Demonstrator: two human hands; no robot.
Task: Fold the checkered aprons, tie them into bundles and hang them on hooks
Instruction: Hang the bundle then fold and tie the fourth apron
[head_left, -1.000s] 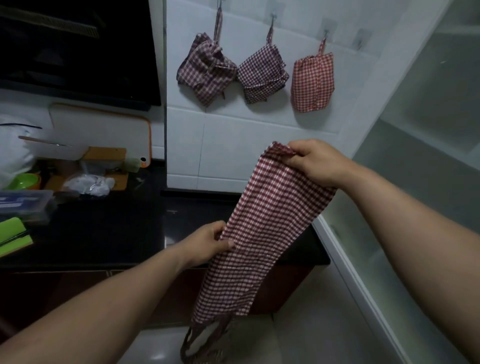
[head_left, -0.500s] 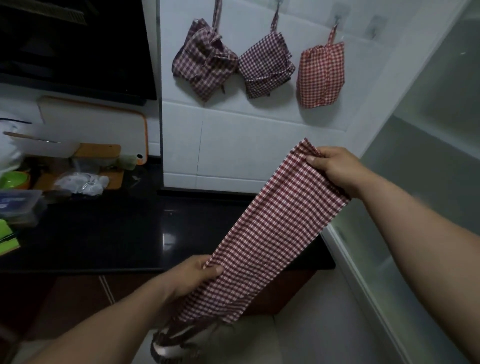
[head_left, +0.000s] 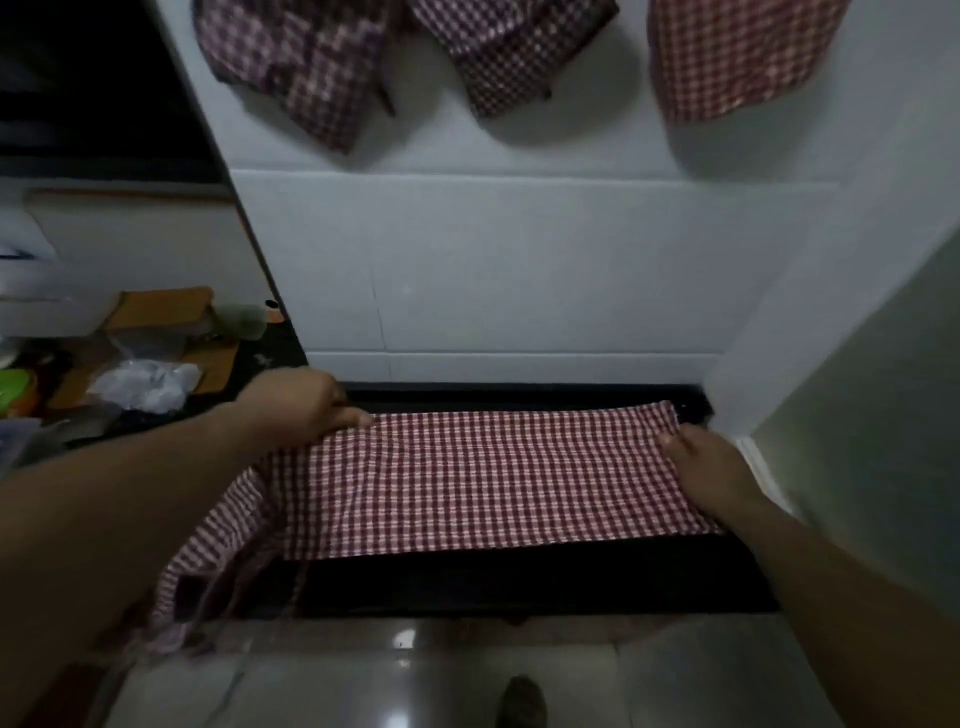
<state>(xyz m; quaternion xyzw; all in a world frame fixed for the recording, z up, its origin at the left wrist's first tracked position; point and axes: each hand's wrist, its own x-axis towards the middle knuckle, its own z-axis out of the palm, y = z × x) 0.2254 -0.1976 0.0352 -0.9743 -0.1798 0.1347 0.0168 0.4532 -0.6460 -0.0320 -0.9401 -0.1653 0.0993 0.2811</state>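
Note:
A red-and-white checkered apron, folded into a long band, lies flat across the black counter. My left hand pinches its far left edge, and my right hand holds its right end with curled fingers. The apron's left part and its straps hang over the counter's front edge. On the white tiled wall above hang three tied bundles: a dark checkered bundle on the left, a second dark checkered bundle in the middle and a red checkered bundle on the right. Their hooks are out of frame.
Clutter sits on the counter at the left: a crumpled plastic bag, cardboard boxes and a green bowl. A frosted glass panel closes off the right side. Glossy floor tiles lie below.
The apron, held up slanting in the air before, now lies spread flat on the counter. Both hands came down with it, and the camera has moved closer to the wall.

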